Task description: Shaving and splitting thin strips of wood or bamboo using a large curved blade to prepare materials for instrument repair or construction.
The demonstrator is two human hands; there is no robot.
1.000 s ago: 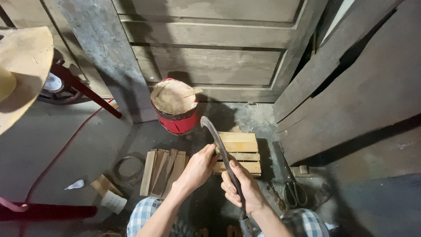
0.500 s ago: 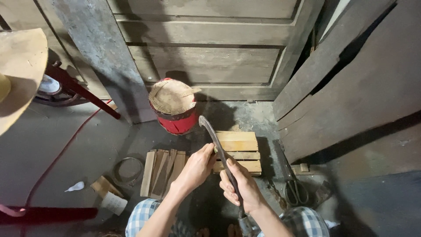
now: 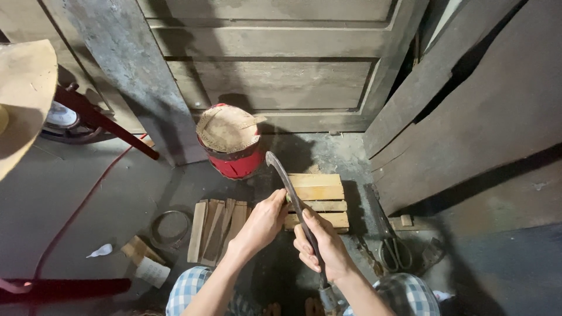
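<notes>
Head cam, steep down, close on floor [image 3: 88, 199].

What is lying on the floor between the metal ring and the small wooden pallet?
In the head view, a row of flat wooden slats lies on the floor between the metal ring and the small wooden pallet; the left hand reaches over their right end.

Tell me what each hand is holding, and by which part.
The right hand grips the long curved blade around its lower length, above the handle. The left hand pinches something small against the blade; what it is cannot be told.
</notes>
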